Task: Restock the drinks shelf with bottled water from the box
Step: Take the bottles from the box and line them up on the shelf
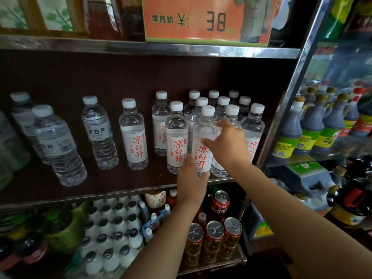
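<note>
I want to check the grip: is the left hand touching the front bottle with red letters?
Touching. The head view shows the left hand cupped under the base of the front bottle, with no gap, while the right hand presses its side.

Water bottles [203, 137] stand packed at the right end of the middle shelf [120, 190], more spaced out leftward; cans [213, 238] sit on the shelf below.

Left hand's fingers [188, 161] behind the front bottle [203, 141]; far-left bottles [6, 150] cut by the edge.
</note>
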### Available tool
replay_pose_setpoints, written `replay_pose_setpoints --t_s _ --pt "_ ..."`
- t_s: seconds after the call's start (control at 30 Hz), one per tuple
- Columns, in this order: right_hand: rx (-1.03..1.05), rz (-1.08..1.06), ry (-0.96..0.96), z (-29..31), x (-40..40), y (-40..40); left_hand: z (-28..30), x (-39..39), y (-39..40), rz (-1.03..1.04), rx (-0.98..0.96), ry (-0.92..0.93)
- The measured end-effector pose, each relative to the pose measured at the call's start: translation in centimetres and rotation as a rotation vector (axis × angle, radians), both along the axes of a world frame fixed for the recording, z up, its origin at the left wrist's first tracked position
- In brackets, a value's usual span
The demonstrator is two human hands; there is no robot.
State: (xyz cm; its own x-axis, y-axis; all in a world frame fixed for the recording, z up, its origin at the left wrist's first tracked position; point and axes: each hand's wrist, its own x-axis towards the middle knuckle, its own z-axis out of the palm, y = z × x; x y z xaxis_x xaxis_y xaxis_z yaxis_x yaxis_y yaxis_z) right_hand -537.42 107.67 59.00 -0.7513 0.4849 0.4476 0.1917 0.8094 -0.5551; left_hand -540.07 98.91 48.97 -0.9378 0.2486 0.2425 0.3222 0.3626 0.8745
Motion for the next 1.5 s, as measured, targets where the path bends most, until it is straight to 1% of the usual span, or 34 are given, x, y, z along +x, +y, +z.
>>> replay_pose_setpoints --t_s 0.07,0.13,0.2,0.27,0.33,0.43,0.53,0.7,0.8,0.9,1.03,1.2,1.37,1.5 --pt "-0.023 -0.013 0.021 0.0 0.2 -0.6 0.4 0.5 -1.1 -0.057 0.048 -0.048" --pt "-0.034 -0.008 0.088 0.1 0.6 -1.7 1.1 0.8 -3.2 -0.113 0.059 -0.11" --pt "-0.102 0.064 0.129 0.4 0.8 -3.6 1.9 0.6 -6.0 -0.137 0.062 -0.195" --pt "-0.193 0.161 0.117 0.5 0.4 -5.9 2.6 0.3 -9.1 -0.127 0.04 -0.25" --pt "-0.327 0.275 0.043 0.5 -0.3 -8.5 3.6 0.1 -12.5 -0.099 0.057 -0.301" --pt "-0.549 0.469 -0.156 0.8 -0.7 -13.2 5.7 0.6 -18.2 -0.046 0.163 -0.398" --pt "-0.683 0.632 -0.343 1.5 0.0 -18.6 7.7 2.1 -24.7 0.021 0.239 -0.477" --pt "-0.774 0.818 -0.561 1.3 1.1 -29.6 7.7 5.5 -38.2 0.213 0.346 -0.562" --pt "-0.764 0.931 -0.648 0.1 2.3 -37.7 6.7 9.1 -46.9 0.378 0.44 -0.56" --pt "-0.732 1.025 -0.731 -2.0 4.2 -46.2 5.6 13.8 -55.1 0.497 0.472 -0.541" --pt "-0.684 1.149 -0.85 -5.1 7.9 -57.2 2.4 20.4 -66.0 0.687 0.497 -0.553" --pt "-0.617 1.25 -1.028 -10.3 13.8 -69.4 -4.0 29.5 -76.8 0.862 0.581 -0.627" --pt "-0.55 1.271 -1.237 -18.3 19.8 -79.3 -11.2 37.5 -83.6 1.018 0.705 -0.73" --pt "-0.444 1.25 -1.408 -25.6 24.0 -84.9 -18.4 42.4 -86.6 1.122 0.779 -0.803"
